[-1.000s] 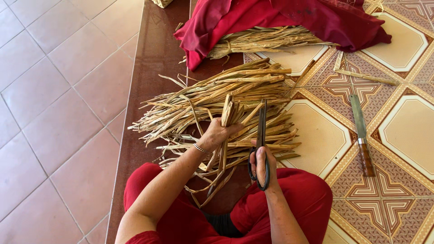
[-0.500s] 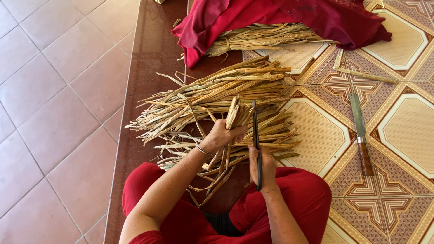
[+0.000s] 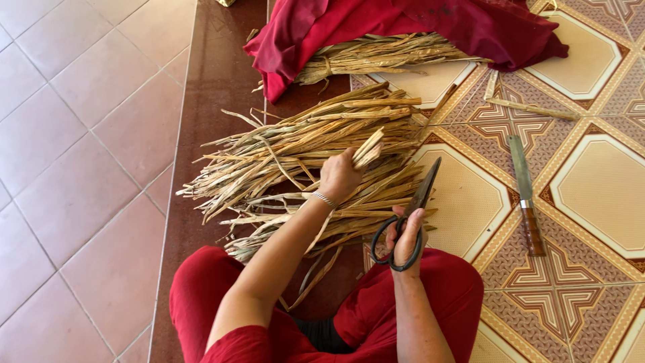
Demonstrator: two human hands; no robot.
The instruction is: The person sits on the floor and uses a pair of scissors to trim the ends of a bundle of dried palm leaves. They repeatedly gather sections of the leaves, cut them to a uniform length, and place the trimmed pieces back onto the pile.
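Several dry strips (image 3: 368, 149) sit clenched in my left hand (image 3: 339, 176): light, stiff, brittle, best gripped mid-length. My right hand (image 3: 406, 235) grasps the scissors (image 3: 411, 215).

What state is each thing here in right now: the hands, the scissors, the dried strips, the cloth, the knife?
Left hand: closed around a few dried strips, lifting their cut ends.
Right hand: fingers through the scissors' handles.
Scissors: blades shut, pointing away.
Pile of dried strips: loose, spread on the floor.
Tied bundle: lying partly under the red cloth.
Knife: flat on the tiles, untouched.
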